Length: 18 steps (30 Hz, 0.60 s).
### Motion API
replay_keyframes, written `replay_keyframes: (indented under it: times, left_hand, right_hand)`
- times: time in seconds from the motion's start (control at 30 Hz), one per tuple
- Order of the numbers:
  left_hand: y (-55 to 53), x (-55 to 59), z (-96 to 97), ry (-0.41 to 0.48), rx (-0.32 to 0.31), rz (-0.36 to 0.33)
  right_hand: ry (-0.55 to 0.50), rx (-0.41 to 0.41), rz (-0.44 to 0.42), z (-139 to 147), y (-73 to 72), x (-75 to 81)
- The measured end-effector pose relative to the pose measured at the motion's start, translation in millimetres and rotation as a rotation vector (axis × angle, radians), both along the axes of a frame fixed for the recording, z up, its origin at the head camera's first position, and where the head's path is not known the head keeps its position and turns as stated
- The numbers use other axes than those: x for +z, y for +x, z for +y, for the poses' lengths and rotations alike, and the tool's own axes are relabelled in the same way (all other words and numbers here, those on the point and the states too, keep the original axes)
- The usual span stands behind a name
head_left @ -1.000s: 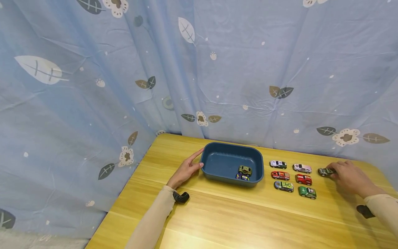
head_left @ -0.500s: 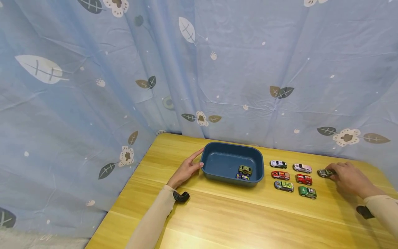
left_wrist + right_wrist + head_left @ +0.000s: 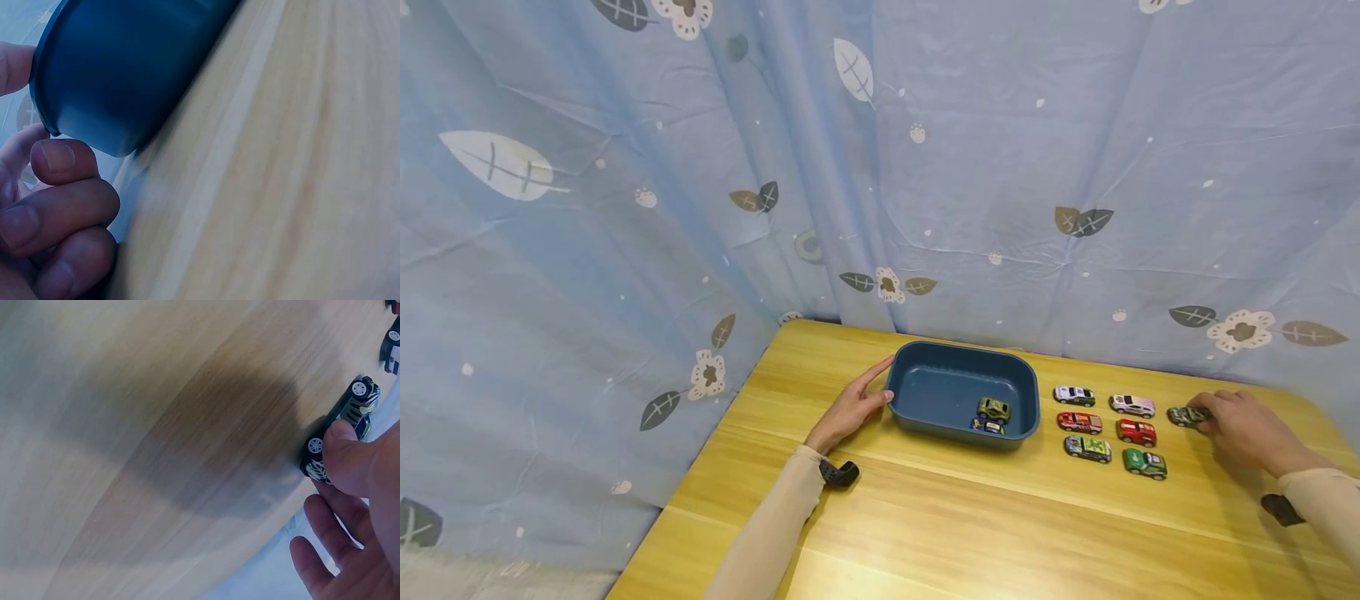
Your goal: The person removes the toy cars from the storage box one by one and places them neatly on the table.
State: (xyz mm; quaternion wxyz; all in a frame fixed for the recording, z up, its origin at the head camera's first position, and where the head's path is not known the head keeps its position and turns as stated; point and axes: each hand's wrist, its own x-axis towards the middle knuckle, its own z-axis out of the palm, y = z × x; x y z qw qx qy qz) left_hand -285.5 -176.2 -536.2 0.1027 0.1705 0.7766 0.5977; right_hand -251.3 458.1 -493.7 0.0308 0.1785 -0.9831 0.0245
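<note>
A dark blue plastic basin [image 3: 925, 392] stands near the table's back edge with two toy cars inside, one olive [image 3: 994, 409] and one purple [image 3: 988, 426]. My left hand [image 3: 848, 410] touches its left end, thumb and index finger apart against the rim. In the left wrist view the other fingers [image 3: 69, 212] curl loosely beside the basin. At the table's right side, my right hand [image 3: 1247, 429] pinches a dark camouflage toy car [image 3: 350, 415] between thumb and fingers. The thumb lies across the car's side in the right wrist view; part of the car is hidden behind it.
Several toy cars stand in two columns between basin and right hand: white [image 3: 1074, 396], pink-white [image 3: 1132, 406], red-orange [image 3: 1080, 422], red [image 3: 1137, 432], blue-green [image 3: 1087, 448], green [image 3: 1145, 463]. A patterned blue curtain [image 3: 985, 208] hangs behind the wooden table [image 3: 970, 517].
The head view has shifted very slightly. Both hands, the basin and the cars keep their places.
</note>
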Motion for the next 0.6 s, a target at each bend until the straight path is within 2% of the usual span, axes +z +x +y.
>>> replay_keyframes:
  times: [0.13, 0.3, 0.6]
  left_hand:
    - [0.2, -0.2, 0.7, 0.003, 0.001, -0.003]
    - [0.5, 1.1, 0.0, 0.003, 0.008, 0.002]
    - [0.4, 0.6, 0.7, -0.007, 0.004, 0.014]
  right_hand:
    - [0.003, -0.018, -0.018, 0.1, -0.1, 1.5]
    - [0.005, -0.001, -0.017, -0.8, -2.2, 3.5]
    - [-0.001, 0.01, -0.072, 3.8, -0.7, 10.0]
